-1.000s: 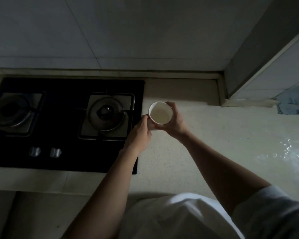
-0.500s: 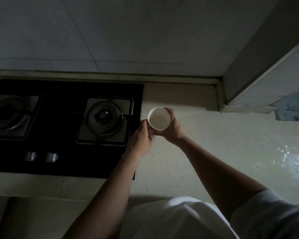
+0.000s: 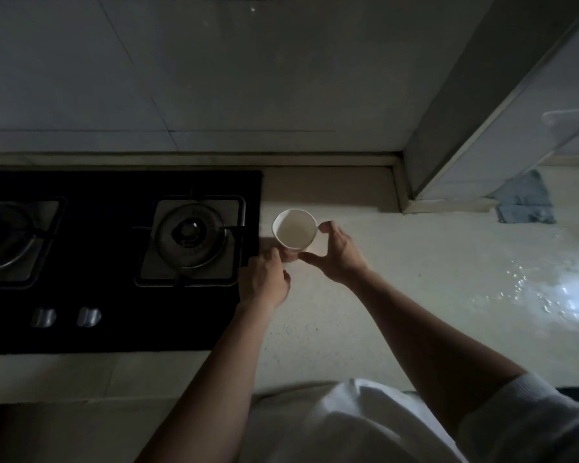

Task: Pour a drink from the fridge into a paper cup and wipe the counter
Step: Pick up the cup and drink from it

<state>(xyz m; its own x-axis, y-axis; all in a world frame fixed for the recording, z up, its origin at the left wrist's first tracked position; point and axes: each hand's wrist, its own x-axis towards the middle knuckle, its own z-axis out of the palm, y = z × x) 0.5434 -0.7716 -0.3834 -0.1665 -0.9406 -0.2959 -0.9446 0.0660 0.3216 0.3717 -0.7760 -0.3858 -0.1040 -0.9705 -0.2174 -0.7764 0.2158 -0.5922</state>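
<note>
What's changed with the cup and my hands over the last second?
The right hand has let go of the paper cup: its fingers, wrapped round it before, now spread open beside it. The cup seems set down on the counter. The left hand still holds its base. The stove, blue cloth and wet patch are unchanged.
</note>
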